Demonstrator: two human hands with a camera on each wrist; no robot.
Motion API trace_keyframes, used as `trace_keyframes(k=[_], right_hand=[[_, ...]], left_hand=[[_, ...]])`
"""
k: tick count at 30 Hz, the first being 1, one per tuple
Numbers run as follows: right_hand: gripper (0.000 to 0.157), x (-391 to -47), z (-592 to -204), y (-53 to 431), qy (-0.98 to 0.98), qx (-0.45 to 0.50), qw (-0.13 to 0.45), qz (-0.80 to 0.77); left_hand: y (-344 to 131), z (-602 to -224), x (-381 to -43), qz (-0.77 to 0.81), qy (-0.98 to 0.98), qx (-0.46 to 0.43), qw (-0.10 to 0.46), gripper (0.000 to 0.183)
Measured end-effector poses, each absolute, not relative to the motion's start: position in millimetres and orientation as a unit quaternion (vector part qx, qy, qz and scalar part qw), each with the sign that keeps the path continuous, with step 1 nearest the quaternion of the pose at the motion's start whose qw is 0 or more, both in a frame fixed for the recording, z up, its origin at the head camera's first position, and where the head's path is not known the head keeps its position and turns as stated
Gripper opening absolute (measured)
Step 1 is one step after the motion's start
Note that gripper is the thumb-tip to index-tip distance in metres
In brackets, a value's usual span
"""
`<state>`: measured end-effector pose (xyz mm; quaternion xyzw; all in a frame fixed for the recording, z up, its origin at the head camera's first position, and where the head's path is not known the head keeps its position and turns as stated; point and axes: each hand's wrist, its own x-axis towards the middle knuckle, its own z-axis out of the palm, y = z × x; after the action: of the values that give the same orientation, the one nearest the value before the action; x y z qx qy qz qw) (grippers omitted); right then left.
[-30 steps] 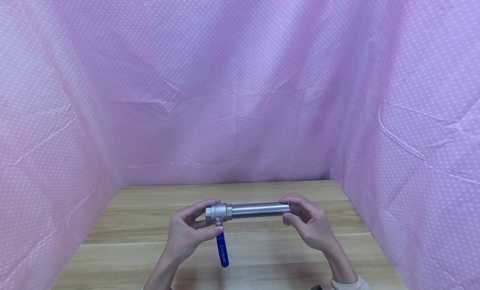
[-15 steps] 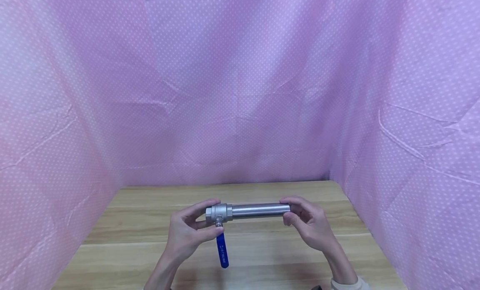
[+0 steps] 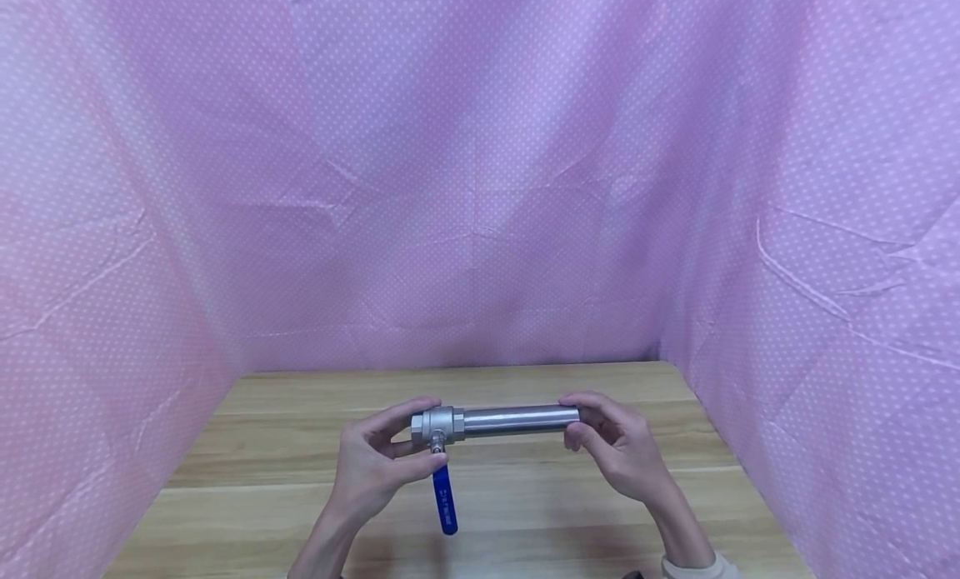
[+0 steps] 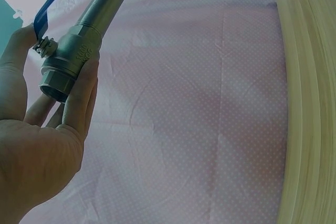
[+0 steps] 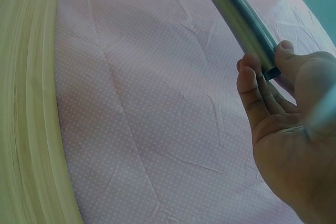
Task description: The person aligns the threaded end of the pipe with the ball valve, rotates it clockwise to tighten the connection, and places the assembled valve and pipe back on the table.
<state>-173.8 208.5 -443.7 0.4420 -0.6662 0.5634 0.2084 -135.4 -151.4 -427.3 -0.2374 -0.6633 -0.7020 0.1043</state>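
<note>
A silver ball valve [image 3: 441,424] with a blue lever handle [image 3: 446,500] is joined end to end with a smooth metal pipe [image 3: 521,420]. Both are held level above the table, the lever pointing toward the person. My left hand [image 3: 369,461] grips the valve body, thumb at the base of the lever and fingers behind. In the left wrist view the hexagonal open end of the valve [image 4: 56,85] faces the palm. My right hand [image 3: 621,446] pinches the pipe's free end between thumb and fingers; the right wrist view shows that end of the pipe [image 5: 244,22] between the fingertips.
A light wood-grain table [image 3: 300,404] lies beneath the hands. Pink polka-dot cloth [image 3: 472,187] hangs at the back and on both sides. A small dark object [image 3: 633,575] shows at the bottom edge, near the right sleeve [image 3: 701,566].
</note>
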Motion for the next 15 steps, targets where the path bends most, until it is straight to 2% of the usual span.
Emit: trace_keyframes(k=[15], right_hand=[[0.044,-172.3,-445.5,208.2,-0.699,0.405,0.205,0.553]], left_hand=[[-150.4,-429.0,-136.4,-0.69,-0.667,-0.258,0.111,0.065]])
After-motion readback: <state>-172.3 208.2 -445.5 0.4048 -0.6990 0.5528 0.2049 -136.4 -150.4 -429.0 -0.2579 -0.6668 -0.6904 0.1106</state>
